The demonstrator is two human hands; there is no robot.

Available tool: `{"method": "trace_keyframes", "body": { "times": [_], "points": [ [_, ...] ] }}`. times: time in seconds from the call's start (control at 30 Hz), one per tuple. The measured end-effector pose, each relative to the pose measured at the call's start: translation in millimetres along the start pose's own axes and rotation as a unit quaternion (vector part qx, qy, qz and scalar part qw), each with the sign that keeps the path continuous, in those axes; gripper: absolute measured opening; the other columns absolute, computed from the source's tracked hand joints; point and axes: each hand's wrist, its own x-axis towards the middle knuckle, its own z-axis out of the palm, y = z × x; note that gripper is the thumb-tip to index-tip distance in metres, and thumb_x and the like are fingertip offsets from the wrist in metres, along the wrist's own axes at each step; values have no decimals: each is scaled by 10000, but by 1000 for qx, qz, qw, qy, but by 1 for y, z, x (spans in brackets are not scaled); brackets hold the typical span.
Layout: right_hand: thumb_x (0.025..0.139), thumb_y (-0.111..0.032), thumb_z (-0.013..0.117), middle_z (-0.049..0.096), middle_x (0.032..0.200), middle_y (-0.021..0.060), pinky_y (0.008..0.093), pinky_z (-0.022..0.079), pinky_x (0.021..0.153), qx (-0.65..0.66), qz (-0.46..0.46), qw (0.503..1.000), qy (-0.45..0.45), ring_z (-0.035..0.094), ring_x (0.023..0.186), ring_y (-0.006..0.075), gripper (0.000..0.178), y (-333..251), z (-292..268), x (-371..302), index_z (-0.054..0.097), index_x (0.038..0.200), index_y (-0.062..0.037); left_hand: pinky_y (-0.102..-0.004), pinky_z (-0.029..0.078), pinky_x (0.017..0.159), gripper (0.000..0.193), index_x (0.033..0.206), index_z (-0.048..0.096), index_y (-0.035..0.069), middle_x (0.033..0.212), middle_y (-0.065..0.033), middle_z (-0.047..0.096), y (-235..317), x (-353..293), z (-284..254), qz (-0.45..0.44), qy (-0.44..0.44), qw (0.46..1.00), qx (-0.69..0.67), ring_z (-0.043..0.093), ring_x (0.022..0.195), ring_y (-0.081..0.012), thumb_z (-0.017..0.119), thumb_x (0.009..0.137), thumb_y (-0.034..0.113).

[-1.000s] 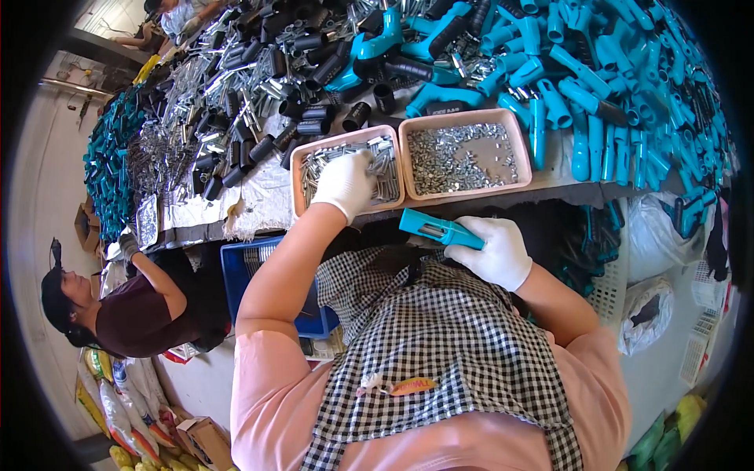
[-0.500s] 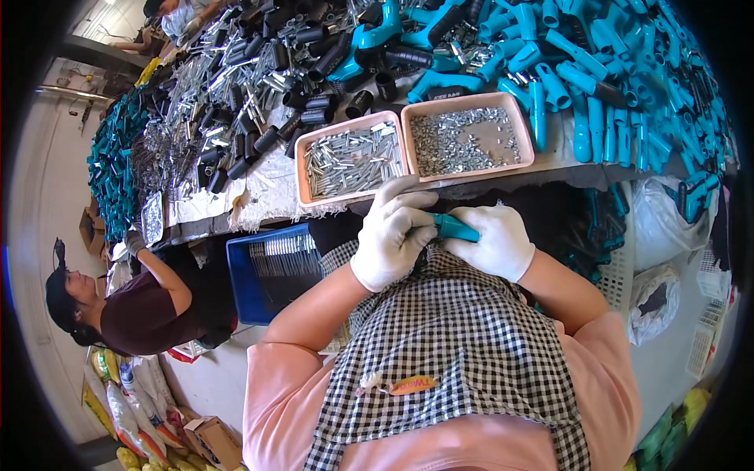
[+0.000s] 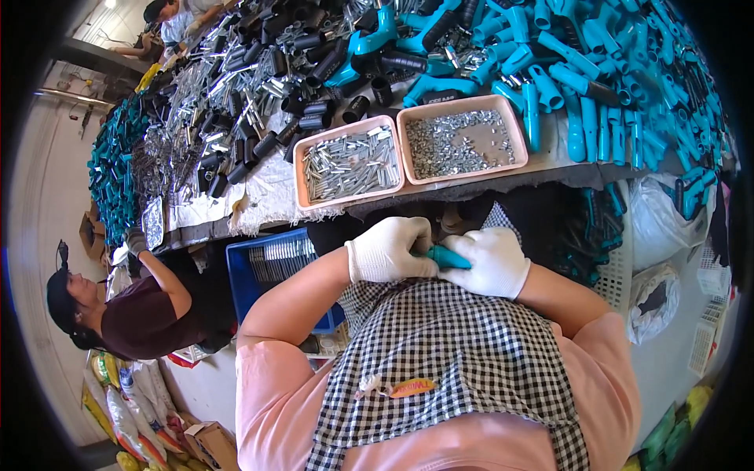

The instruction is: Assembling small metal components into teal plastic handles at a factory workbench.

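In front of my checked apron, a teal plastic tool housing (image 3: 449, 257) is held between my two white-gloved hands. My left hand (image 3: 390, 250) curls its fingers over one end, covering that end. My right hand (image 3: 496, 263) wraps round the other end, with its thumb lying near the middle of the part. Only a short stretch of teal shows between the gloves; whether a smaller piece is in the left fingers I cannot tell. Beyond the hands, on the bench edge, stand a pinkish tray (image 3: 353, 201) of metal pins and another tray (image 3: 470, 174) of small metal fittings.
Teal housings (image 3: 589, 59) pile up on the bench's right, black sleeves and metal rods (image 3: 251, 102) on its left. Below the bench is a blue crate (image 3: 245, 294) of rods. A co-worker (image 3: 141, 314) is at the left; white bags (image 3: 660, 228) stand at the right.
Both hands have come lower and closer to my body with the teal housing. My left hand has turned over, its fingers now curled down round the part's end.
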Motion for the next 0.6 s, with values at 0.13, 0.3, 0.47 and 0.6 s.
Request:
{"method": "trace_keyframes", "body": {
  "times": [0.13, 0.3, 0.47, 0.6],
  "points": [
    [687, -405, 768, 617, 623, 64, 362, 504, 509, 18, -2, 1000, 25, 641, 565, 240, 371, 2, -1, -2, 663, 901, -120, -314, 470, 614, 455, 804, 575, 5, 722, -78, 588, 5, 2, -2, -33, -2, 999, -31, 537, 651, -165, 881, 606, 278],
    [703, -393, 762, 625, 630, 73, 364, 513, 525, 49, 13, 999, -3, 644, 571, 253, 342, 10, -7, -2, 673, 883, -116, -304, 466, 608, 392, 780, 547, 14, 748, -66, 598, 13, 4, 9, 12, 30, 999, 8, 539, 674, -134, 848, 643, 224],
    [706, -406, 764, 628, 631, 77, 376, 510, 517, 78, 27, 997, -8, 641, 565, 263, 335, 14, -9, -3, 667, 842, -116, -298, 460, 599, 337, 741, 544, 12, 756, -78, 608, 10, 11, 2, -8, -10, 998, -62, 533, 668, -128, 820, 661, 188],
    [702, -415, 765, 610, 615, 64, 372, 491, 494, 50, 8, 999, -1, 629, 546, 248, 339, 15, -9, -6, 664, 843, -124, -295, 462, 611, 325, 733, 548, 0, 741, -79, 599, 11, 14, 7, -47, -5, 995, -82, 528, 668, -133, 814, 660, 174]
  ]
}}
